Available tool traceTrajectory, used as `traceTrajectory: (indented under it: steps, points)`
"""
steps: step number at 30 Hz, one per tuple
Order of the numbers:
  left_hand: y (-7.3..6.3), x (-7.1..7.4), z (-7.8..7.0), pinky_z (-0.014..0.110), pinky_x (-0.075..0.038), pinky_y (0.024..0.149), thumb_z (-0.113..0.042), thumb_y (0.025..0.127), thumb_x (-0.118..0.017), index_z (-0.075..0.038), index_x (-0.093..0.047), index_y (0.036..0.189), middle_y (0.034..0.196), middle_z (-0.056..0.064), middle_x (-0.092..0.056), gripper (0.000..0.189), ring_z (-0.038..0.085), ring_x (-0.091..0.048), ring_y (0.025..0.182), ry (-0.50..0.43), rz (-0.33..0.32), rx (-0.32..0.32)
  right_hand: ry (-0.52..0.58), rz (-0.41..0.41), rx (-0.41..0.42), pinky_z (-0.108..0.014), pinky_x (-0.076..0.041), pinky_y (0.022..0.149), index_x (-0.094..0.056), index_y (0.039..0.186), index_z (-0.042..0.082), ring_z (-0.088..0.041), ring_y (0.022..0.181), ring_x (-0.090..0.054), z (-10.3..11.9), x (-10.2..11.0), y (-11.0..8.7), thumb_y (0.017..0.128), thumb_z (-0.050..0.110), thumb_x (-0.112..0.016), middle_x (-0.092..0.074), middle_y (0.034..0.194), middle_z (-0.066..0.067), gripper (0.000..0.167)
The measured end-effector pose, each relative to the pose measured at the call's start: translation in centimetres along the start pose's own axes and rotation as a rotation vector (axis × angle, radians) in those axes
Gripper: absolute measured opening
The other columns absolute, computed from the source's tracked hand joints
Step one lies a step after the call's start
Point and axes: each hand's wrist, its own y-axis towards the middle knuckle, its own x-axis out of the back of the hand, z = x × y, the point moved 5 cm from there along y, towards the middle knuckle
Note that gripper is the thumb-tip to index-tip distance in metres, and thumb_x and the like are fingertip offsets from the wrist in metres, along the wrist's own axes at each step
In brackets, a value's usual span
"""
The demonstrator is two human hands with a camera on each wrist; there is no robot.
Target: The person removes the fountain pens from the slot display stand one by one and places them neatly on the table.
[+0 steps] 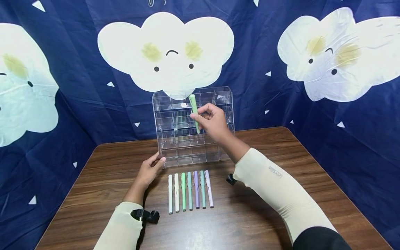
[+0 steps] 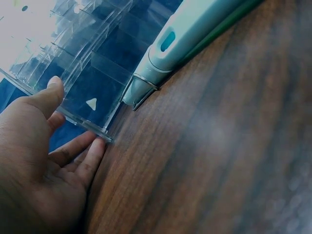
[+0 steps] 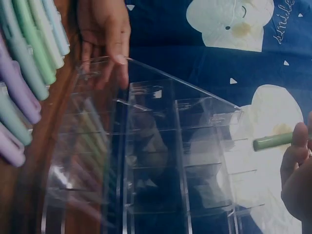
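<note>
In the head view my right hand (image 1: 214, 121) pinches a light green pen (image 1: 193, 104) between thumb and fingers, held nearly upright in front of the upper tiers of a clear acrylic display rack (image 1: 184, 161). One end of that green pen (image 3: 273, 141) sticks out from the right hand (image 3: 297, 170) in the right wrist view. My left hand (image 1: 150, 172) grips the rack's lower left corner, thumb at the front edge and fingers round the side. From the left wrist, the left hand (image 2: 53, 151) shows its fingertips at the bottom corner, close to the tabletop.
Several clipped pens in white, green, teal, purple and lilac lie side by side on the wooden table (image 1: 250, 215), in front of the rack; among them is a purple pen (image 1: 196, 191). A dark blue cloth with clouds (image 1: 256, 114) hangs close behind the rack.
</note>
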Motion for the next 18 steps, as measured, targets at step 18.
traceTrajectory:
  steps: [18]
  points:
    - [0.0, -0.1, 0.0, 0.005, -0.046, 0.094, -0.027, 0.112, -0.066, -0.009, -0.046, 0.166, 0.156, 0.027, -0.061, 0.06, 0.037, -0.059, 0.143, -0.008, 0.001, 0.004, 0.017, 0.102, -0.067, -0.026, -0.059, 0.057, -0.051, 0.135, -0.005, -0.014, 0.061, -0.063, -3.1, 2.5, -5.7, 0.093, -0.01, -0.078, -0.064, 0.088, -0.002, 0.05]
